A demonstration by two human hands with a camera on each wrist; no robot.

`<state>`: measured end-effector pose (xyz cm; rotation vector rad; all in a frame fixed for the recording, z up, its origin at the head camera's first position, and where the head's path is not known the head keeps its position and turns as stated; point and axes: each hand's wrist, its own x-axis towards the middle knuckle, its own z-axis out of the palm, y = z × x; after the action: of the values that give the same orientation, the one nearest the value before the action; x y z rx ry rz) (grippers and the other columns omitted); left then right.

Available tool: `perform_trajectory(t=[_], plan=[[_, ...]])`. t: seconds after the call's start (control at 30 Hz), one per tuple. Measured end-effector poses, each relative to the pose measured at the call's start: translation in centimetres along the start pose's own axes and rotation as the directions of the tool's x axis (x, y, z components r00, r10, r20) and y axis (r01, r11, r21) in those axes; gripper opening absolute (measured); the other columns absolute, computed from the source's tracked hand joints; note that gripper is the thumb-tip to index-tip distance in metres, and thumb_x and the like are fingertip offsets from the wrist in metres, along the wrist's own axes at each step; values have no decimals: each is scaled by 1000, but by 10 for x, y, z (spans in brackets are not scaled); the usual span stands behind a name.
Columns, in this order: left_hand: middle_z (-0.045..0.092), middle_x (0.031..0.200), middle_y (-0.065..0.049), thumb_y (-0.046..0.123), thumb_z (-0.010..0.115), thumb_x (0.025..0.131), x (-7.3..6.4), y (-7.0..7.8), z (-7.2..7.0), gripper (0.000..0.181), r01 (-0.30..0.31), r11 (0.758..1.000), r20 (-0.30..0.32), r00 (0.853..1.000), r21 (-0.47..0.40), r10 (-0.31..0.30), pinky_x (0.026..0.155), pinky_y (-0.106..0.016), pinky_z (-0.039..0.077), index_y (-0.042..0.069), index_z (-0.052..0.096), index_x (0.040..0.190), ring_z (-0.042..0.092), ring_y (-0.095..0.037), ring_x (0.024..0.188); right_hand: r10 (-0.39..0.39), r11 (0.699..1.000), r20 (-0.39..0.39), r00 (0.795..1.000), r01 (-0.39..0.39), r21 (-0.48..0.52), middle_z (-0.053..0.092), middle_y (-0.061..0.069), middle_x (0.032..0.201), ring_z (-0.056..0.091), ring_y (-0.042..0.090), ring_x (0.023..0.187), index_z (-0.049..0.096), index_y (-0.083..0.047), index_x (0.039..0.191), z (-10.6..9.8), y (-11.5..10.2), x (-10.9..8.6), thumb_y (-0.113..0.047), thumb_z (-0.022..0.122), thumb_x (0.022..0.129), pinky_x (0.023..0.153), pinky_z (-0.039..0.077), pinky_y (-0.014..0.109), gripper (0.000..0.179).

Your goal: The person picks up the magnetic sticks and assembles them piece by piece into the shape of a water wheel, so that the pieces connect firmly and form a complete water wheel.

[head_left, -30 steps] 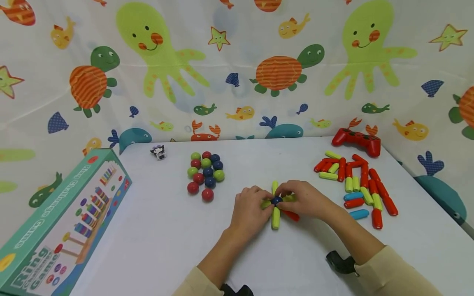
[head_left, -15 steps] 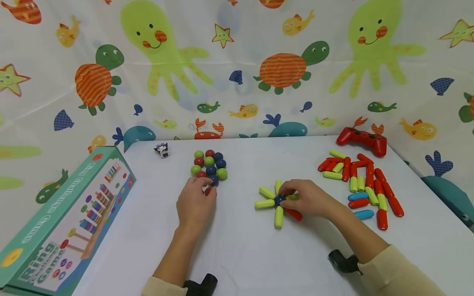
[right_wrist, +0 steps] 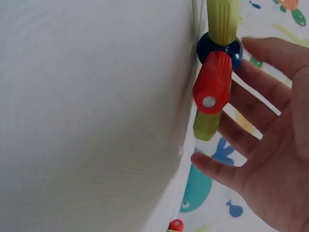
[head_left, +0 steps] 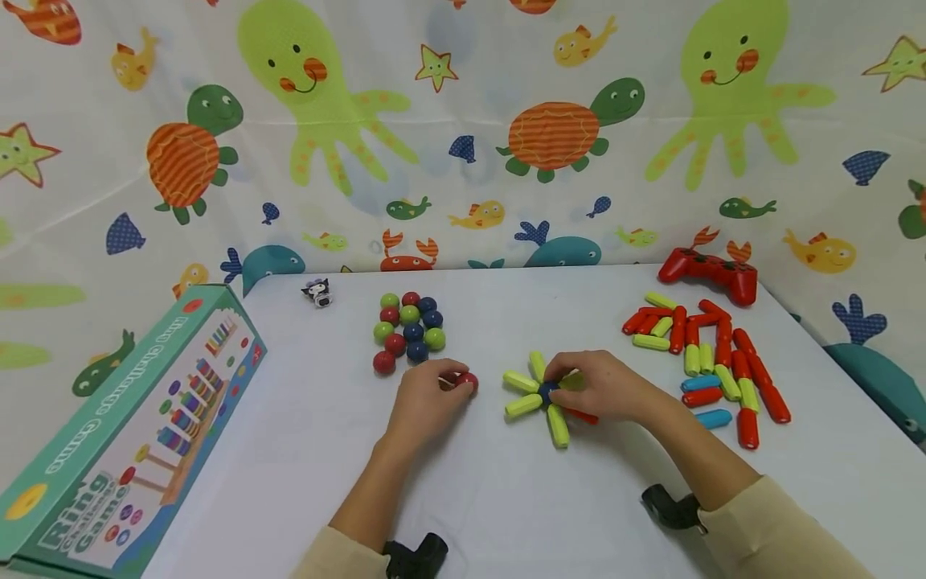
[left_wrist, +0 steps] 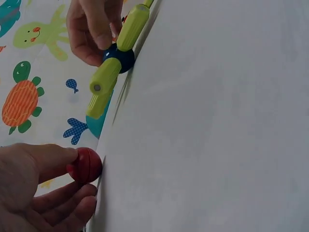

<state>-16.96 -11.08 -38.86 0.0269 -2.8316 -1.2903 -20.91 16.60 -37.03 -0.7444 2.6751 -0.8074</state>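
Observation:
My left hand [head_left: 427, 406] pinches a red ball [head_left: 467, 383] between thumb and fingers, low over the table and left of a star-shaped figure. In the left wrist view that red ball [left_wrist: 88, 165] sits at the thumb tip. My right hand [head_left: 606, 388] pinches the dark blue ball [right_wrist: 203, 47] at the figure's centre. Several ribbed yellow-green rods [head_left: 522, 406] and one red rod [right_wrist: 212, 79] stick out from this ball. The red rod's free end shows a round metal tip in the right wrist view. Fingers partly hide the figure's right side in the head view.
A cluster of red, green and blue balls [head_left: 412, 332] lies behind my left hand. Red, green and blue rods [head_left: 723, 354] are spread at the right, near a red game controller [head_left: 707, 275]. A game box [head_left: 145, 426] stands left; a small figurine [head_left: 317, 293] sits at the back.
My left hand left the figure, picked a red ball from the cluster's front and carried it right. My right hand stayed on the figure, whose rods have turned slightly.

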Motion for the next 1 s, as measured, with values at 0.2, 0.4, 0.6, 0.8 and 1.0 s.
perform_trajectory(t=[0.2,0.4,0.6,0.8,1.0], plan=[[73,104,-2,24,76,94,4,3,15,26,-12,996,18,1000,-87,13,83,-34,58,15,76,118,65,-18,93,16,1000,5,1000,-16,-16,74,-2,108,61,17,96,71,-20,107,5,-11,6,-28,76,94,84,56,31,16],[74,104,-1,26,75,95,4,6,19,26,-17,997,41,999,-74,21,84,-34,58,16,76,118,65,-17,92,-2,998,-2,1000,1,-59,74,-2,105,61,16,96,72,-18,105,5,-14,9,-24,77,93,88,58,36,15],[74,102,-1,26,74,96,4,8,14,26,19,996,-95,995,-85,-27,82,-34,59,16,76,120,66,-18,92,-3,994,-22,1000,0,-105,73,-3,106,61,19,102,74,-18,108,4,-14,7,-26,78,92,93,57,41,18],[73,92,-7,20,70,98,13,-3,-3,32,87,991,-372,921,-99,-118,77,-36,58,11,71,128,65,-24,88,-14,987,-45,999,7,-159,72,-3,104,61,21,104,77,-18,109,0,-15,3,-25,79,91,94,58,44,19],[68,88,-11,23,67,100,18,-13,-11,49,181,983,-324,929,-27,-180,76,-36,55,6,59,144,62,-26,85,-12,985,-49,999,3,-175,71,-1,108,59,23,110,79,-19,109,0,-18,3,-23,81,90,96,58,45,20]])
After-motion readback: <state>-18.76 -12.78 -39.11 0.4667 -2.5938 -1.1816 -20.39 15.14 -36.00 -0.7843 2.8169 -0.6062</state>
